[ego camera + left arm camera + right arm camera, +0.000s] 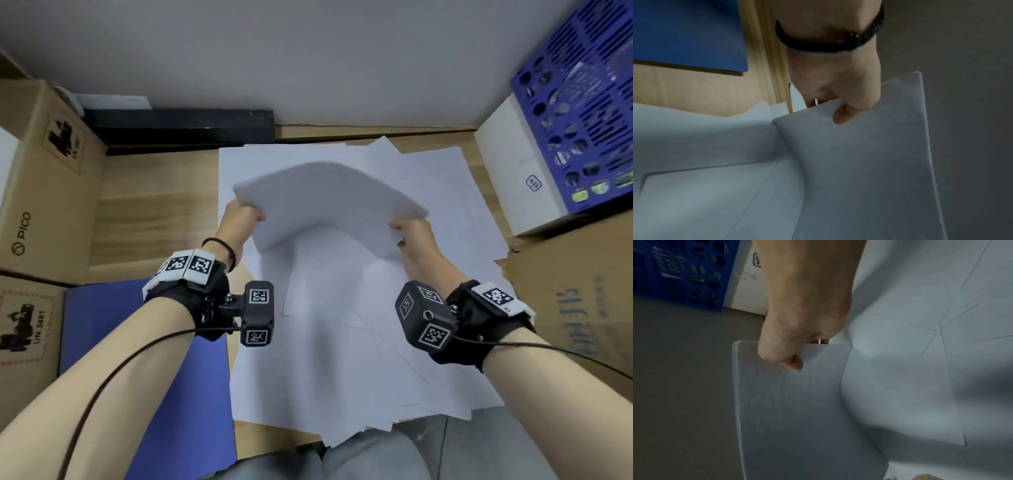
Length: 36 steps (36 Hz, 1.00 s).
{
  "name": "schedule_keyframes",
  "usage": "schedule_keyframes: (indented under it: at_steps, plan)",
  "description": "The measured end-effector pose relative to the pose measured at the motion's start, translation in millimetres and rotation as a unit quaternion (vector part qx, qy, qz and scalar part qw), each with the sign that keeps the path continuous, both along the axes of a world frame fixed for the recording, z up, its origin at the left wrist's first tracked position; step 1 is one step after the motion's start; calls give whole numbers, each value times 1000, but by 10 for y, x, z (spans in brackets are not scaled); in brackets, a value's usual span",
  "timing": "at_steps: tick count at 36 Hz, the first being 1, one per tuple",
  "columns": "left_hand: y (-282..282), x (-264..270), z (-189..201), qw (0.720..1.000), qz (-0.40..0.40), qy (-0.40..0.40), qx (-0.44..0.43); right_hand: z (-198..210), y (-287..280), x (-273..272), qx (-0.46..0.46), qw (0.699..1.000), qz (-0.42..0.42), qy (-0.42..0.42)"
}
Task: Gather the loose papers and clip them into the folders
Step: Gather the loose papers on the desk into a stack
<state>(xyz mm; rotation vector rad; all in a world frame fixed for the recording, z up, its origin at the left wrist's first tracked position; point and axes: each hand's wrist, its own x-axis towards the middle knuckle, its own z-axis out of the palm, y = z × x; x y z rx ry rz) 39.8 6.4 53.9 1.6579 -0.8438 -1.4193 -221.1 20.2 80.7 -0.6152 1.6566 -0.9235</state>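
Note:
A stack of white papers is lifted above the desk and bows upward in the middle. My left hand pinches its left edge, thumb on the near face, as the left wrist view shows for that hand on the stack. My right hand pinches the right edge; the right wrist view shows the hand with its thumb on the stack. Several loose sheets lie spread on the desk below. A blue folder lies shut at the left.
Cardboard boxes stand at the left and one at the right. A white box with a blue perforated basket sits at the back right. A black bar runs along the wall. The wooden desk shows at left.

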Motion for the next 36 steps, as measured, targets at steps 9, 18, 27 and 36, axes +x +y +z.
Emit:
schedule_keyframes:
  at_steps: [9,18,27,36]
  plan:
    - [-183,-28,273,997,35,18,-70,306,-154,7,-86,996,-27,-14]
    - [40,114,-188,995,-19,-40,90,-98,158,-108,46,992,92,72]
    - [-118,76,11,993,-43,-106,42,333,157,-98,-10,988,88,124]
    - [-197,63,242,995,-58,2,83,391,-85,-375,-55,991,-92,85]
